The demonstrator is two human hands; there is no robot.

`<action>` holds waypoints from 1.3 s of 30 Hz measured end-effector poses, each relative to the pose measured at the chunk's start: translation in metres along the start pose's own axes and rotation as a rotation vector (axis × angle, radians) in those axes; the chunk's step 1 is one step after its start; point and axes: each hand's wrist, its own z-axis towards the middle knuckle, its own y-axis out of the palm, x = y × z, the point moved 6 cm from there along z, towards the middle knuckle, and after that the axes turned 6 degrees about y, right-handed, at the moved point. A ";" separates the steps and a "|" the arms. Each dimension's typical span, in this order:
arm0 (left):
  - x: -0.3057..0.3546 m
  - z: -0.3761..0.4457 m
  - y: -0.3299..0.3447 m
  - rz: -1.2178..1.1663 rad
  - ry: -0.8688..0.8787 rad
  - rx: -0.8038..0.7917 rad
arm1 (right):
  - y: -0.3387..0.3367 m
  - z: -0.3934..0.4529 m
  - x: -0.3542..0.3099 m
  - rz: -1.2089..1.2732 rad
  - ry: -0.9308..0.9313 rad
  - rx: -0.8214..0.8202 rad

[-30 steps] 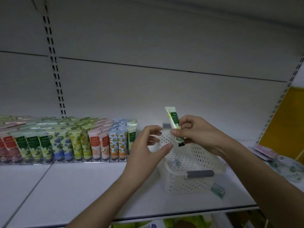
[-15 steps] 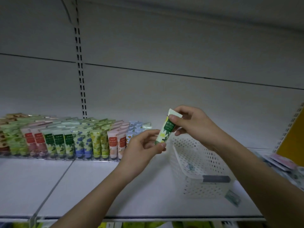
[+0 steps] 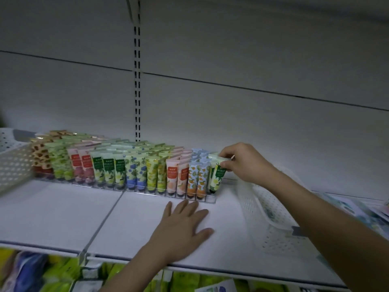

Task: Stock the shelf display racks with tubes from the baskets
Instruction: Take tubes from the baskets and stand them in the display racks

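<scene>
**Tube being seated at the right end of the rack**

A green-labelled tube (image 3: 217, 175) is held upright, cap down, at the right end of the clear display rack (image 3: 207, 200), just beside the blue-and-orange tubes (image 3: 197, 180). Its crimped top is pinched by the right hand (image 3: 242, 163), fingers curled round the upper edge. Whether the cap is fully seated in the slot cannot be told. The left hand (image 3: 185, 226) is laid flat on the shelf (image 3: 63, 211), fingers spread and straight, fingertips close to the rack's front lip; nothing is held by it.

The placing step is judged to be in hand. Next, the tube would need to be pressed down until it stands level with its neighbours, then released without being tipped sideways, since no tube stands on its right.

A white perforated basket (image 3: 271, 226) is seen to the right on the shelf, partly hidden by the right forearm. Another perforated basket (image 3: 12, 165) is at the far left, blurred. Rows of coloured tubes (image 3: 109, 165) fill the rack leftward.
</scene>
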 end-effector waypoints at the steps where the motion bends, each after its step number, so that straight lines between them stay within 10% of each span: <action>1: -0.001 -0.001 -0.001 0.004 0.000 0.004 | 0.004 0.003 -0.001 -0.024 -0.012 -0.006; 14: 0.001 -0.004 -0.005 -0.004 0.025 0.067 | 0.032 0.023 0.008 -0.081 -0.029 -0.087; 25: -0.011 0.019 -0.142 -0.424 0.168 0.817 | 0.002 0.058 0.029 0.233 0.058 0.006; 39: -0.064 0.160 -0.165 -0.147 0.010 0.222 | 0.024 0.096 0.009 -0.021 -0.133 0.009</action>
